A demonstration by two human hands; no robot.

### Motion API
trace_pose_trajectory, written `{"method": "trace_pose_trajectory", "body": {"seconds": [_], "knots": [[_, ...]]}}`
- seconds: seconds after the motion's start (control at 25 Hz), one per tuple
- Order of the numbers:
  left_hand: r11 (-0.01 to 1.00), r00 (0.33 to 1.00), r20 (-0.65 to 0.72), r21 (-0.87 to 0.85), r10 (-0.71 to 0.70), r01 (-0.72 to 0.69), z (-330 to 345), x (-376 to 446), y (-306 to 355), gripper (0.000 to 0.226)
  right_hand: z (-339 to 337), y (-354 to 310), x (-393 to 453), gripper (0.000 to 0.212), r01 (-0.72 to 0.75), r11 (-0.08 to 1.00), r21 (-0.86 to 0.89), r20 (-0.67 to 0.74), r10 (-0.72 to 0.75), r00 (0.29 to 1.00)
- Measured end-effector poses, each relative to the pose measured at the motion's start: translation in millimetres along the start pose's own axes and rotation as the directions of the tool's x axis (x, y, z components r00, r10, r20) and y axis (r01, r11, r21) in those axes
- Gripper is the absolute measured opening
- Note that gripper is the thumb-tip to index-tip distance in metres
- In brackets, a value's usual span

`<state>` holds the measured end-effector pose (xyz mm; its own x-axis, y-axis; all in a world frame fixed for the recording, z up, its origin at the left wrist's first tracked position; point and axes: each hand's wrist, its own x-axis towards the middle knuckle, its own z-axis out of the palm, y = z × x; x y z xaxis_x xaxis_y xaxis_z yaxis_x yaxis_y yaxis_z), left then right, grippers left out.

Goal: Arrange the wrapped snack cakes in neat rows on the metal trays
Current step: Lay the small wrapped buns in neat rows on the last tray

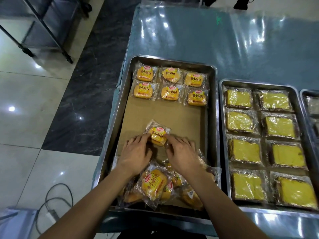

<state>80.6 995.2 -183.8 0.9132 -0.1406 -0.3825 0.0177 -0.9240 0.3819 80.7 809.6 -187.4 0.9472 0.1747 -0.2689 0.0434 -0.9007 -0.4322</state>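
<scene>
A metal tray (114,121) lined with brown paper holds two neat rows of three wrapped orange snack cakes (170,84) at its far end. One more wrapped cake (158,135) lies tilted in the middle of the tray. My left hand (136,152) pinches its left edge and my right hand (183,154) pinches its right edge. A loose heap of wrapped cakes (155,184) lies at the tray's near end, partly under my forearms.
A second metal tray (222,128) to the right holds two columns of wrapped yellow sponge slices (279,128). A third tray (310,104) shows at the right edge. The table (207,35) has a shiny plastic cover. Cables (51,200) lie on the tiled floor at left.
</scene>
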Motion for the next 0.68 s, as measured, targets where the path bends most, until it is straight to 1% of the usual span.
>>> {"method": "trace_pose_trajectory", "body": {"seconds": [0.08,0.24,0.36,0.44,0.48,0.56,0.68], "knots": [[1.000,1.000,0.025,-0.028,0.009,-0.008,0,5,9,0.059,-2,1,3,0.052,-0.028,0.998,0.054,-0.038,0.030,0.999],[0.992,0.990,0.066,-0.027,0.126,-0.125,10,28,37,0.065,-17,26,13,0.051,-0.108,0.994,0.027,-0.145,0.111,0.983],[0.975,0.970,0.099,0.014,0.221,-0.224,18,51,67,0.066,-32,56,20,0.049,-0.209,0.975,-0.072,-0.222,0.188,0.957],[0.960,0.959,0.096,0.057,0.267,-0.273,19,60,85,0.062,-37,68,20,0.050,-0.252,0.950,-0.182,-0.287,0.194,0.938],[0.954,0.956,0.089,0.079,0.281,-0.288,20,63,91,0.061,-38,72,18,0.050,-0.249,0.944,-0.217,-0.305,0.177,0.936],[0.948,0.956,0.068,0.126,0.286,-0.293,20,66,96,0.059,-34,77,15,0.048,-0.206,0.946,-0.250,-0.297,0.127,0.946],[0.949,0.960,0.090,0.155,0.265,-0.276,24,69,95,0.061,-27,81,15,0.056,-0.189,0.937,-0.293,-0.236,0.121,0.964]]}}
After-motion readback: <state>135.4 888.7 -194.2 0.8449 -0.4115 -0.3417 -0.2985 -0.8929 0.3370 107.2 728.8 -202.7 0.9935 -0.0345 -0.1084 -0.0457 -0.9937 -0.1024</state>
